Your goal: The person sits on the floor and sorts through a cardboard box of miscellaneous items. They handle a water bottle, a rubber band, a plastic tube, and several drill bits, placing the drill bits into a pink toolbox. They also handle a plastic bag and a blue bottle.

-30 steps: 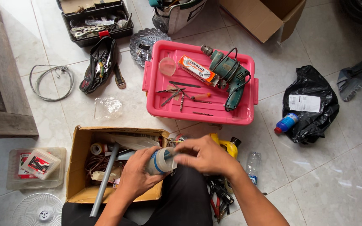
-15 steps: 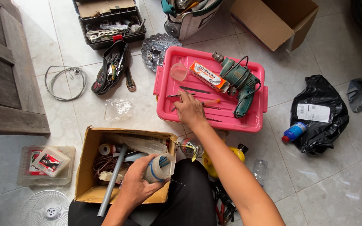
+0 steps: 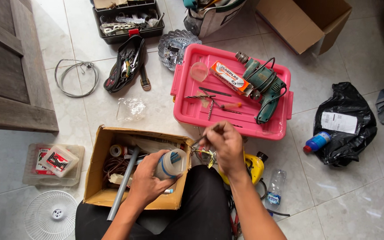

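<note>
My left hand (image 3: 146,181) grips a clear plastic jar with a blue band (image 3: 171,163), held over the near corner of an open cardboard box (image 3: 98,178). Just to the right of the jar's mouth, my right hand (image 3: 222,143) pinches a thin metal drill bit (image 3: 201,140). Beyond both hands lies a pink plastic lid (image 3: 192,113). On it rest several loose drill bits (image 3: 210,104), a green electric drill (image 3: 263,86), an orange carton (image 3: 230,78) and a small clear cup (image 3: 199,71).
A grey pipe (image 3: 123,182) sticks out of the cardboard box. Around it lie a clear container with small boxes (image 3: 54,162), a white fan grille (image 3: 51,215), a wire coil (image 3: 76,78), a black tool pouch (image 3: 127,64), a black bag (image 3: 343,124), a water bottle (image 3: 275,186) and a wooden panel (image 3: 10,66).
My right hand left the jar, reached onto the pink lid among the drill bits, then came back beside the jar holding a bit. The left hand kept the jar.
</note>
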